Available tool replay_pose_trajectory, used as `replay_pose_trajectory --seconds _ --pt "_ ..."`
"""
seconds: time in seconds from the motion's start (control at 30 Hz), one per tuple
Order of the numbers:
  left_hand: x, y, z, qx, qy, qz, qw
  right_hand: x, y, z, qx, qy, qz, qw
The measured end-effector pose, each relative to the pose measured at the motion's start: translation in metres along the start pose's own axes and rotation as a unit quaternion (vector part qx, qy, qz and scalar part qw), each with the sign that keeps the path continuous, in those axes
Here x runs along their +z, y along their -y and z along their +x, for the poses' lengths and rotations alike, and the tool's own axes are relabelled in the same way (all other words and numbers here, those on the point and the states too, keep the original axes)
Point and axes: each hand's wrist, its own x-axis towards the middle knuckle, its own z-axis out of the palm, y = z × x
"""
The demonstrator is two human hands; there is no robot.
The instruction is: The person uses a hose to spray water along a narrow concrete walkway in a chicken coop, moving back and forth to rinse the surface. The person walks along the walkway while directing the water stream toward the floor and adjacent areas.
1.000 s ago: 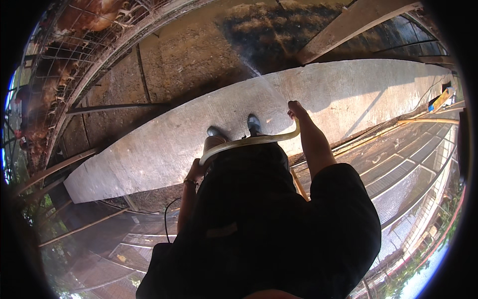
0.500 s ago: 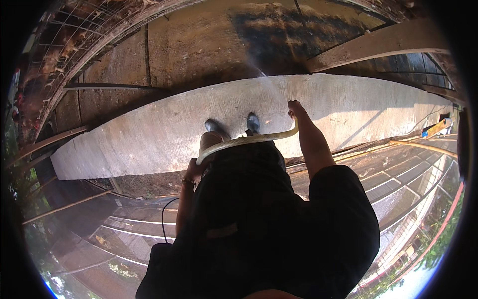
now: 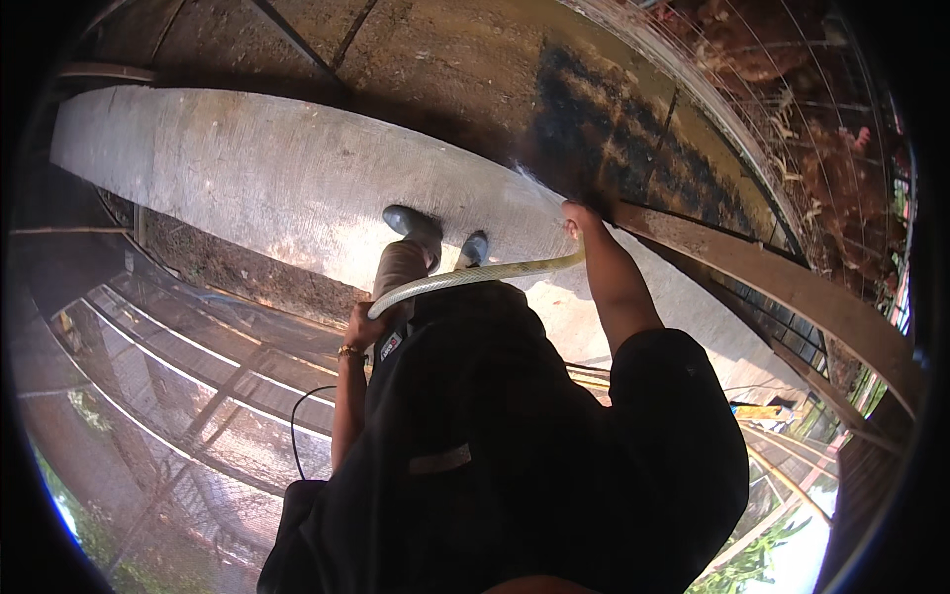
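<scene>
A pale, ribbed hose (image 3: 465, 276) bends across the front of my thighs from one hand to the other. My right hand (image 3: 577, 218), on an outstretched arm, is closed around its front end. From there a thin spray of water (image 3: 539, 186) goes forward over the walkway's far edge. My left hand (image 3: 364, 329) is wrapped round the hose beside my left hip; the stretch behind that hand is hidden by my body. A dark boot (image 3: 414, 222) on my left foot is set ahead of the other boot (image 3: 475, 246).
I stand on a narrow concrete walkway (image 3: 237, 148). Beyond it lies brown ground with a dark, wet-looking patch (image 3: 604, 109). A wooden beam (image 3: 732, 247) slants at the right, below a wire cage (image 3: 792, 89) holding brown birds. Mesh panels (image 3: 198, 396) run along the near left.
My view has swung round, so the walkway now slants down to the right and the cage shows at upper right. My left foot has stepped forward. Both hands keep hold of the hose.
</scene>
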Motion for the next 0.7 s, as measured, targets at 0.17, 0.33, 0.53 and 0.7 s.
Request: replay_pose_trajectory --seconds 0.17,0.33,0.53,0.7 --pt "-0.021 -0.006 -0.006 -0.044 -0.067 -0.062 0.995 0.046 0.081 -0.032 -0.011 0.025 -0.068 0.997" --pt "-0.035 -0.003 -0.004 -0.079 -0.070 -0.098 0.990 0.069 0.131 -0.064 -0.038 0.005 -0.127 0.991" --pt "-0.038 -0.008 -0.009 -0.088 -0.058 -0.119 0.987 0.043 0.121 -0.065 0.026 -0.017 -0.178 0.984" --pt "-0.034 -0.031 -0.006 -0.078 -0.045 -0.063 0.994 0.021 0.108 -0.056 0.058 -0.046 -0.128 0.989"
